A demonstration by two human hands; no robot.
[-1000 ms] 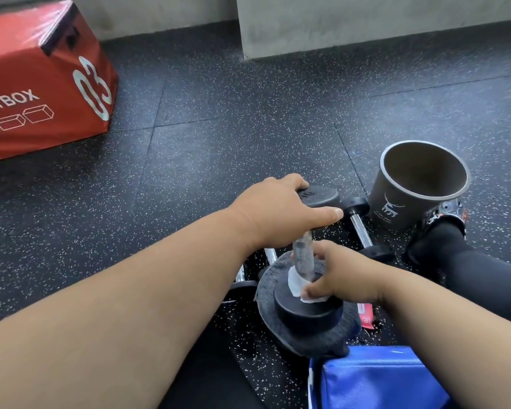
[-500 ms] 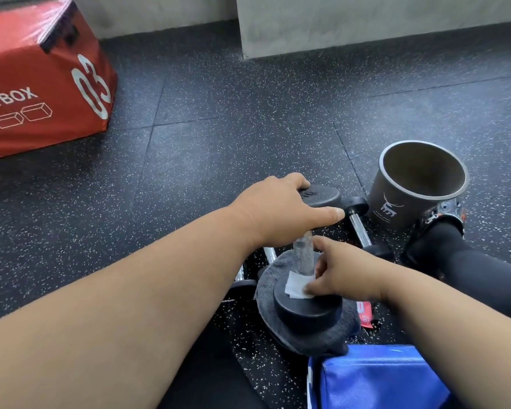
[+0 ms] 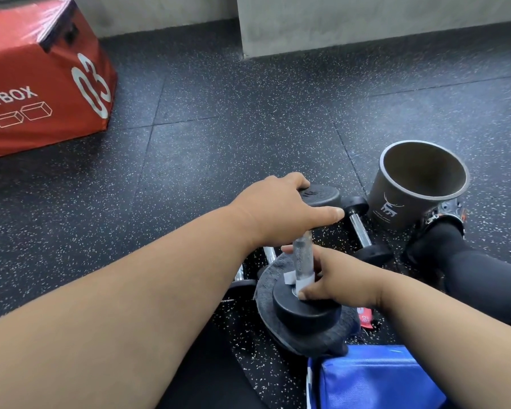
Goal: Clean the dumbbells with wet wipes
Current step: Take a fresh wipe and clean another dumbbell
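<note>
I am looking down at a dark speckled floor [image 3: 219, 149] filling most of the frame, with a red soft box [image 3: 39, 84] sitting in the upper left and a grey wall base [image 3: 366, 22] running along the top. At the right a dark bucket [image 3: 416, 187] is standing open-mouthed, just beside a black-clad leg [image 3: 484, 278], and a blue pad [image 3: 378, 379] is lying at the lower right edge. In the lower centre the dumbbell [image 3: 303, 261] I am working on is standing upright on a grey cloth [image 3: 266, 305], its lower head resting there. My left hand [image 3: 278, 214] is reaching in from the lower left and is gripping the upper head, fingers curled over it. My right hand [image 3: 337, 278], coming from the lower right, is wrapping round the bottom of the metal handle and pinching a white wet wipe [image 3: 303, 283] against it. Behind, a second dumbbell [image 3: 362, 231] is lying on the floor near the bucket, and the chrome handles of others are partly showing past my left wrist. A small red packet [image 3: 365, 317] is peeking out beside the cloth.
</note>
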